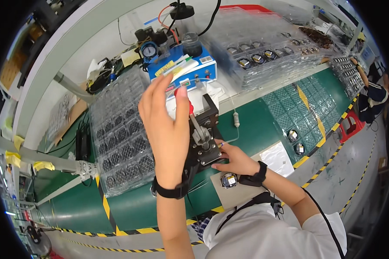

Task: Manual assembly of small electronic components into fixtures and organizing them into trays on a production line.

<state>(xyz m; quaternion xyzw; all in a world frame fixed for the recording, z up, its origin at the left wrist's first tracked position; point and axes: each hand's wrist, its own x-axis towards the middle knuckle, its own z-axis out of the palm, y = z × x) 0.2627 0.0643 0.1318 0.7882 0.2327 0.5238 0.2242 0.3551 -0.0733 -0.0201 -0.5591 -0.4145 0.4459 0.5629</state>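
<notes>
A black toggle press [203, 142] with a metal linkage and a red-gripped lever [191, 107] stands on the green bench. My left hand [166, 116] is raised at the lever, fingers stretched out and thumb apart; it partly hides the red grip. Low at the right side of the press is my right hand [235, 159], its thumb and index finger spread at the base edge. Whether a small part lies at those fingertips is hard to make out. Just below that hand, a round black part with a pale label [229, 180] lies on a beige mat [222, 196].
Left of the press lies a clear tray stack [121, 129] of dark parts. Behind are a blue dispenser box [207, 69] and more stacked trays [263, 73]. A tray [307, 108] with two round parts lies right. Another person [371, 97] works at far right.
</notes>
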